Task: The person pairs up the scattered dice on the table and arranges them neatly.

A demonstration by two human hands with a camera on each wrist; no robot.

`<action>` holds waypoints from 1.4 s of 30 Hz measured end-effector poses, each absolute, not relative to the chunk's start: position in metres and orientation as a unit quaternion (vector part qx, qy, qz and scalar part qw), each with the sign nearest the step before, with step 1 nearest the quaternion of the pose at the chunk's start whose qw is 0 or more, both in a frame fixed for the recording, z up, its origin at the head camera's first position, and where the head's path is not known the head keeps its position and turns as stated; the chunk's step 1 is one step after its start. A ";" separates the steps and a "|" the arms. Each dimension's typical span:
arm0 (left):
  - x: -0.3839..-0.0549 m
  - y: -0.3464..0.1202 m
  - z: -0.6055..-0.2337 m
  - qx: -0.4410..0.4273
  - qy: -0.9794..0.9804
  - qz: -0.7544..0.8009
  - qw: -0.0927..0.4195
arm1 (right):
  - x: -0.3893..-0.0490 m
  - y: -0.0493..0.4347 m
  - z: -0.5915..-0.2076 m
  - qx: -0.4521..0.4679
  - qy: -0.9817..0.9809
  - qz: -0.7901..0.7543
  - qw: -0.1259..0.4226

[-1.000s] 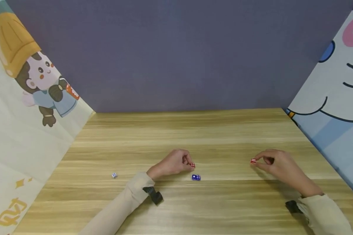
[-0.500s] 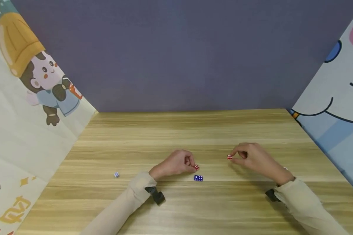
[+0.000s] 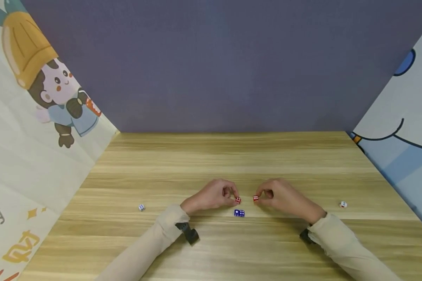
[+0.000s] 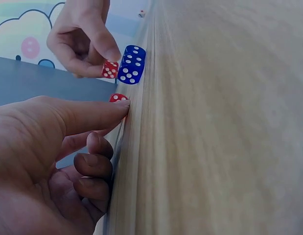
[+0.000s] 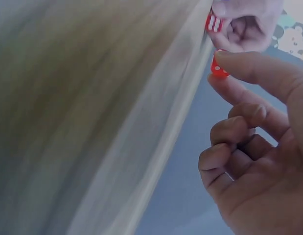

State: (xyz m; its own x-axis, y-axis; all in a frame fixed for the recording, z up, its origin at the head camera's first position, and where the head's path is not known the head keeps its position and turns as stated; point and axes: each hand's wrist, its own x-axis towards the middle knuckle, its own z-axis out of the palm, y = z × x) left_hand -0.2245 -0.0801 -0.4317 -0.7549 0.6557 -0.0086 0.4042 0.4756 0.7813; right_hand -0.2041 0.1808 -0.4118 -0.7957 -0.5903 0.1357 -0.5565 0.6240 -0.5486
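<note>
Between thumb and forefinger, my left hand (image 3: 212,195) pinches a red die (image 3: 238,200) with white pips, at or just over the wooden table. A short gap to the right, my right hand (image 3: 285,197) pinches a second red die (image 3: 255,198), held by its sides. Two blue dice (image 3: 239,213) stand side by side, touching, just nearer than the left hand's die. In the left wrist view the fingertips partly cover the left red die (image 4: 117,98). The right wrist view has the right hand's red die (image 5: 220,63) at its fingertips.
A white die (image 3: 142,207) lies on the table (image 3: 197,156) to the left, and another white die (image 3: 343,204) to the right, beyond the right forearm. A dark panel (image 3: 225,70) stands at the back, with printed sheets along both sides.
My right hand has moved left with its red die, close to the left hand. The right white die, hidden by the arm before, now shows. The left hand stays nearly in place.
</note>
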 end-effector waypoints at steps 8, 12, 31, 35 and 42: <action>-0.224 -0.082 -0.430 0.315 0.844 0.405 0.157 | -0.207 0.159 -0.414 -0.348 0.892 -0.286 0.047; -0.224 -0.081 -0.430 0.315 0.846 0.401 0.154 | -0.209 0.152 -0.413 -0.351 0.892 -0.279 0.060; -0.222 -0.080 -0.429 0.295 0.856 0.396 0.156 | -0.208 0.141 -0.415 -0.350 0.890 -0.282 0.080; -0.220 -0.079 -0.430 0.293 0.859 0.390 0.155 | -0.207 0.142 -0.417 -0.348 0.890 -0.282 0.085; -0.220 -0.079 -0.429 0.297 0.857 0.391 0.155 | -0.205 0.143 -0.415 -0.345 0.890 -0.283 0.093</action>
